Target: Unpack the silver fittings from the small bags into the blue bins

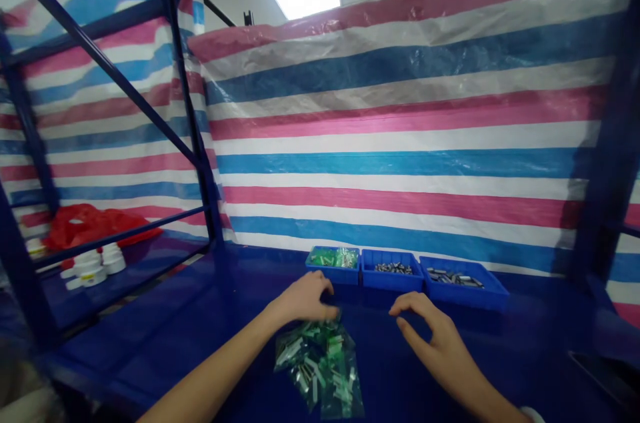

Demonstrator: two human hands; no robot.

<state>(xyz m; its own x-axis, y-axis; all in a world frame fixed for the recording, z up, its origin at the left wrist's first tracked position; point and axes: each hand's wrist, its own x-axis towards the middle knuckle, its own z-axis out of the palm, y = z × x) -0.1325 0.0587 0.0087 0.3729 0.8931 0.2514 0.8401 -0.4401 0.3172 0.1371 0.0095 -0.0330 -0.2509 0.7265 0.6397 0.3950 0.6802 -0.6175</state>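
On the flat, dark blue worktop (225, 323), a pile of transparent, greenish plastic bags (340, 376) with thin, pale pieces inside. Left hand (303, 297) at the upper end of this pile, thumb and fingers parted; contact with the plastic impossible to tell. Right hand (433, 329) well apart from it, also with parted thumb and fingers. Behind, in one row, three shallow blue plastic trays (393, 282).

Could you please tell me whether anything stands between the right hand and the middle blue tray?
Nothing visible does. The right hand is just in front of the middle blue tray, whose open top shows small metal parts. The left hand is off to the left, by the plastic bags, outside that path.
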